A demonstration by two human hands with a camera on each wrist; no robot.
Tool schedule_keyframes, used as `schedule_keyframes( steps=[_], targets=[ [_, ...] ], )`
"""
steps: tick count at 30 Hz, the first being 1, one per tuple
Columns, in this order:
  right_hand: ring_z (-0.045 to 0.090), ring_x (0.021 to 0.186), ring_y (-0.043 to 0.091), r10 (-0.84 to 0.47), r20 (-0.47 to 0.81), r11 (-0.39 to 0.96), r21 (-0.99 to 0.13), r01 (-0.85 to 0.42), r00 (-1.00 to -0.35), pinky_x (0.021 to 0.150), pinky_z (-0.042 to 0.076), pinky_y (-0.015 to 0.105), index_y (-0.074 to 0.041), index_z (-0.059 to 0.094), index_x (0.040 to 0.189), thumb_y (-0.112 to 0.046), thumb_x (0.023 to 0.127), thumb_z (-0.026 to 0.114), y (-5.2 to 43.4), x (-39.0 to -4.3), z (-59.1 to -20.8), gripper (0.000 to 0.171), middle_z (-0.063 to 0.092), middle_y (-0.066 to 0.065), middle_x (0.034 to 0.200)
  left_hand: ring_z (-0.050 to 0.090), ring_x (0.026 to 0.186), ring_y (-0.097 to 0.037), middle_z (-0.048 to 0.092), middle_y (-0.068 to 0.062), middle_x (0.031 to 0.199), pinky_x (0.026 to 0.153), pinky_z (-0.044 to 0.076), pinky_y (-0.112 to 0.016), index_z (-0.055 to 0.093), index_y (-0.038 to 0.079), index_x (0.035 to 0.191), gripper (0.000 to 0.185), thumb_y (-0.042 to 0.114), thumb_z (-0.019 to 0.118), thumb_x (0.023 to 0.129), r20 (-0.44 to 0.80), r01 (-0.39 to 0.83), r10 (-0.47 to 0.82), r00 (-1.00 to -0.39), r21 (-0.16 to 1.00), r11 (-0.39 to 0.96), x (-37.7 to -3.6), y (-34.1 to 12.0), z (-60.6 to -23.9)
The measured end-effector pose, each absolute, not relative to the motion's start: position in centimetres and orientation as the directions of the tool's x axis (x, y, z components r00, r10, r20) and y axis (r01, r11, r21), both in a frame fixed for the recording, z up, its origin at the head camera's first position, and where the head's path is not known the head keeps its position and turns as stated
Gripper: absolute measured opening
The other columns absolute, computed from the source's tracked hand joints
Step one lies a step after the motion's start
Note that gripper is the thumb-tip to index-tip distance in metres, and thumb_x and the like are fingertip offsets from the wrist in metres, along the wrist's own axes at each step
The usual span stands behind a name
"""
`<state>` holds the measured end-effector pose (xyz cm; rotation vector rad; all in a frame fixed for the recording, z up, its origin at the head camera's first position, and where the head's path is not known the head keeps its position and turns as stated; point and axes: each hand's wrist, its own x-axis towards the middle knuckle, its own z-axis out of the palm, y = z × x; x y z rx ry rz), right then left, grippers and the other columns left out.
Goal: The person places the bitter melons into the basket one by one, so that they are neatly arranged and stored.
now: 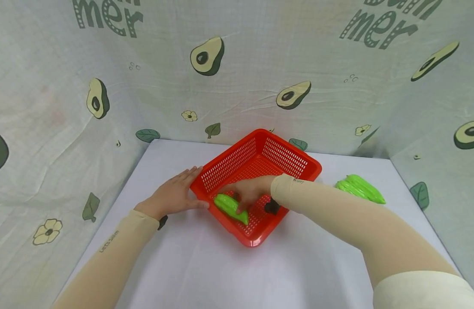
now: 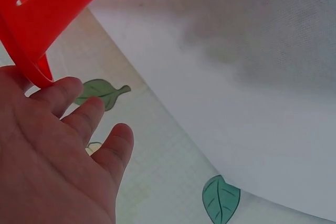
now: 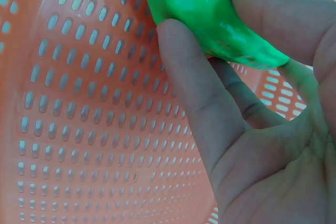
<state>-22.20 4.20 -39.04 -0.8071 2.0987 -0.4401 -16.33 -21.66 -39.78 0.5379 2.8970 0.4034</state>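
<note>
Head view, read from the left edge of the surface [image 1: 182, 266] across. Left hand [image 1: 174, 196] lies flat on the white surface, fingers straight and close together, fingertips against the left rim of the red basket [image 1: 225, 165]. Left wrist view agrees: palm open, fingers [image 2: 84, 116] extended, red rim just beside the index finger; patterned cloth with green leaf prints beyond the surface edge.

Red basket sits near the middle of the surface, turned so one corner points toward the person and the opposite corner toward the far edge. Walls and floor are perforated.

Inside the basket, at its near-left part, lies a green toy vegetable [image 1: 230, 207], long axis running from the left wall toward the near corner. Right hand [image 1: 252, 192] reaches over the near-right rim into the basket and holds this green toy vegetable. Right wrist view: fingers [image 3: 194, 87] and thumb curled round the green piece, pinching it from both sides, with the perforated basket wall right behind it. Whether the piece rests on the basket floor cannot be told from that view.

A small dark object [image 1: 272, 207] shows under the right wrist; identity unclear.

Right of the basket, well apart from it and toward the right edge of the surface, lies a second green ridged vegetable [image 1: 359, 189], untouched.
</note>
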Motion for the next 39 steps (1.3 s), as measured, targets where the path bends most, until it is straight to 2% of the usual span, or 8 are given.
schedule_keyframes(
  steps=[14,17,20,24,30,35,39],
  targets=[
    [0.054,0.115,0.017,-0.682,-0.562,0.732,-0.516,-0.445,-0.469,0.080,0.055,0.028,-0.032,0.040,0.153,-0.027,0.083,0.083,4.8,-22.4,-38.6,0.082,0.058,-0.006,0.121,0.022,0.147,-0.036,0.025,-0.011,0.162,0.113,0.029,-0.055,0.020,0.013,0.160,0.123,0.085,0.062,0.069,-0.119,0.339,0.393,-0.912,0.323,0.884,-16.7,-21.2,-39.6],
    [0.054,0.120,0.019,-0.689,-0.535,0.725,-0.510,-0.462,-0.489,0.084,0.055,0.031,-0.031,0.037,0.155,-0.024,0.085,0.081,5.7,-22.6,-37.4,0.083,0.059,-0.002,0.129,0.022,0.147,-0.036,0.025,-0.012,0.162,0.113,0.029,-0.056,0.020,0.012,0.160,0.124,0.085,0.062,0.070,-0.122,0.339,0.394,-0.911,0.325,0.883,-16.7,-21.1,-39.6],
    [0.057,0.116,0.017,-0.685,-0.496,0.727,-0.514,-0.455,-0.534,0.086,0.055,0.032,-0.034,0.032,0.156,-0.022,0.088,0.079,7.2,-22.7,-35.3,0.084,0.056,0.000,0.136,0.022,0.147,-0.036,0.025,-0.012,0.162,0.113,0.030,-0.056,0.020,0.012,0.160,0.124,0.085,0.061,0.070,-0.122,0.341,0.396,-0.910,0.321,0.883,-16.7,-21.1,-39.7],
    [0.063,0.108,0.014,-0.684,-0.417,0.717,-0.536,-0.446,-0.598,0.087,0.055,0.032,-0.034,0.028,0.157,-0.022,0.090,0.077,10.8,-22.6,-32.3,0.084,0.053,0.001,0.138,0.022,0.148,-0.035,0.025,-0.011,0.163,0.113,0.030,-0.055,0.020,0.011,0.160,0.123,0.085,0.061,0.070,-0.119,0.346,0.398,-0.909,0.314,0.884,-16.7,-21.3,-39.7],
    [0.059,0.119,0.027,-0.654,-0.323,0.706,-0.585,-0.398,-0.684,0.085,0.057,0.035,-0.027,0.026,0.159,-0.019,0.091,0.075,18.2,-21.4,-29.5,0.084,0.050,0.008,0.142,0.021,0.148,-0.035,0.025,-0.011,0.163,0.113,0.029,-0.055,0.020,0.011,0.160,0.123,0.085,0.061,0.071,-0.114,0.342,0.390,-0.914,0.302,0.890,-16.7,-21.4,-39.7],
    [0.059,0.118,0.033,-0.574,-0.310,0.743,-0.585,-0.324,-0.758,0.083,0.058,0.037,-0.023,0.026,0.159,-0.021,0.092,0.075,24.5,-19.3,-29.9,0.083,0.050,0.013,0.143,0.022,0.147,-0.037,0.026,-0.011,0.162,0.112,0.031,-0.057,0.021,0.011,0.160,0.123,0.086,0.060,0.071,-0.104,0.343,0.387,-0.916,0.295,0.892,-16.5,-21.5,-39.7],
    [0.058,0.119,0.039,-0.507,-0.354,0.794,-0.547,-0.265,-0.786,0.081,0.058,0.040,-0.020,0.028,0.158,-0.029,0.091,0.075,28.5,-17.2,-31.7,0.082,0.050,0.018,0.143,0.023,0.147,-0.036,0.027,-0.009,0.162,0.112,0.031,-0.057,0.021,0.013,0.160,0.123,0.088,0.058,0.070,-0.105,0.341,0.382,-0.918,0.281,0.897,-16.5,-21.5,-39.8]
  ],
)
